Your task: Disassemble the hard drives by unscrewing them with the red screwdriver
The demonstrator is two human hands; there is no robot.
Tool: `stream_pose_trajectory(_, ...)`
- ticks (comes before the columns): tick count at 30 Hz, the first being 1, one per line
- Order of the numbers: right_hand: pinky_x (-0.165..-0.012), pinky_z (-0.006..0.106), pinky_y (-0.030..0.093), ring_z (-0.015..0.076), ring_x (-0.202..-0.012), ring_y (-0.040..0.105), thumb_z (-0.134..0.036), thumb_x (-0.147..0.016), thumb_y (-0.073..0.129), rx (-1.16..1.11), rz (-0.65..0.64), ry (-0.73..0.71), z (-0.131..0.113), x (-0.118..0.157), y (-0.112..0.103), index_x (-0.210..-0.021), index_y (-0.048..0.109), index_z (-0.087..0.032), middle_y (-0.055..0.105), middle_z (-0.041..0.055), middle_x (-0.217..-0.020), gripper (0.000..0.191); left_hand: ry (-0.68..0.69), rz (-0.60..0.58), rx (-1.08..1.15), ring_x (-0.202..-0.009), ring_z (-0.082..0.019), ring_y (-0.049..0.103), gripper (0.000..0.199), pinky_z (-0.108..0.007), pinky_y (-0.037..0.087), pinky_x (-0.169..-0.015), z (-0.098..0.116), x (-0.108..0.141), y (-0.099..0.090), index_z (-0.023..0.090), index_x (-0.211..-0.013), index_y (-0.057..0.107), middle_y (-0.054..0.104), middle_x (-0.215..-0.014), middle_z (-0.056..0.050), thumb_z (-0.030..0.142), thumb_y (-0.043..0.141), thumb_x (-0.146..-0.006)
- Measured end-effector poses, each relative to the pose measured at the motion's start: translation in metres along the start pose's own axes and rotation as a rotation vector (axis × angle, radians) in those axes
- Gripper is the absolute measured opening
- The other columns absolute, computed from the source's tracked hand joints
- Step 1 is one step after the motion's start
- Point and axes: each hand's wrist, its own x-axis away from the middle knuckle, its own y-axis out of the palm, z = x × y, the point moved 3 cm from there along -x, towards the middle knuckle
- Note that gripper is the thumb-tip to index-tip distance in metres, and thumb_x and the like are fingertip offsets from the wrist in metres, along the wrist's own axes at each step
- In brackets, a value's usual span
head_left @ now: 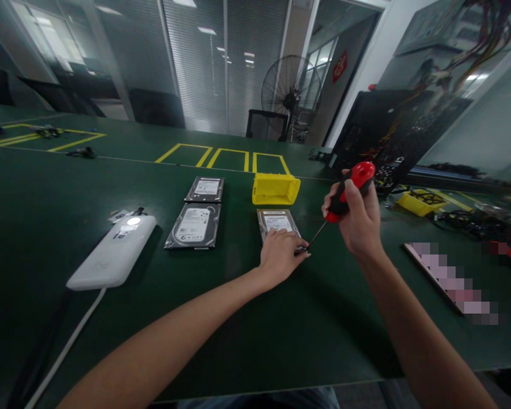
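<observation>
My right hand (360, 213) is wrapped round the red and black handle of a screwdriver (339, 199), which slants down to the left. Its tip meets the near right corner of a hard drive (276, 219) lying on the green table. Over the near part of that drive lies my left hand (282, 254), its fingers curled on the drive and its thumb close to the screwdriver tip. The hand hides the drive's near end and whatever the tip touches. To the left lie two more hard drives, a nearer one (193, 225) and a farther one (205, 189), both labels up.
Behind the drive stands a yellow bin (276, 189) on its side. A white power bank (114, 250) with a cable lies at left, a blurred-out flat object (449, 278) at right. Farther right are a second yellow bin (421, 202), dark cables (472, 224) and a black computer case (366, 130).
</observation>
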Motion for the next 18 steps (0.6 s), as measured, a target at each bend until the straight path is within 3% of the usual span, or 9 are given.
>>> stream_pose_trajectory(5,-0.044,0.022,0.044,0.0094,-0.055,0.055,-0.037,-0.075,0.068,0.023,0.009,-0.024,-0.001,0.001,0.004,-0.091,0.04,-0.026,0.057,-0.0034,-0.08,0.034,0.008,0.03,0.011,-0.092,-0.022,0.06,0.02,-0.04,0.036,-0.084,-0.001,0.001,0.001,0.025,-0.098,0.069,0.069,-0.095,-0.001,0.037,0.062,-0.084)
stream_pose_trajectory(9,-0.041,0.02,0.039,0.007,-0.047,0.047,-0.031,-0.073,0.071,-0.002,0.012,-0.003,0.0,0.001,0.008,-0.092,0.039,-0.026,0.051,-0.0079,-0.066,0.038,0.012,0.051,0.025,-0.091,-0.021,0.06,0.018,-0.039,0.035,-0.085,-0.001,0.001,0.003,0.026,-0.096,0.07,0.069,-0.095,0.0,0.036,0.063,-0.083)
stream_pose_trajectory(12,-0.042,0.021,0.039,0.008,-0.049,0.047,-0.044,-0.078,0.064,-0.042,-0.027,0.02,-0.001,0.001,0.011,-0.1,0.045,-0.027,0.049,-0.0061,-0.065,0.033,0.014,0.06,0.029,-0.091,-0.021,0.06,0.018,-0.039,0.035,-0.084,-0.002,0.001,0.004,0.025,-0.095,0.07,0.069,-0.094,0.0,0.036,0.063,-0.083)
stream_pose_trajectory(15,-0.044,0.024,0.042,0.0104,-0.053,0.051,-0.059,-0.083,0.046,-0.055,-0.07,0.047,-0.002,0.0,0.012,-0.106,0.052,-0.026,0.05,-0.0022,-0.068,0.041,0.026,0.067,0.026,-0.091,-0.021,0.06,0.018,-0.039,0.035,-0.084,-0.003,0.001,0.005,0.025,-0.095,0.069,0.069,-0.094,0.0,0.036,0.062,-0.084)
stream_pose_trajectory(18,-0.047,0.025,0.046,0.0106,-0.056,0.053,-0.058,-0.084,0.047,-0.044,-0.063,0.043,-0.002,-0.001,0.01,-0.102,0.055,-0.025,0.052,-0.0011,-0.072,0.038,0.029,0.068,0.021,-0.092,-0.021,0.059,0.019,-0.039,0.036,-0.084,-0.003,0.001,0.005,0.025,-0.096,0.069,0.069,-0.095,0.0,0.037,0.061,-0.084)
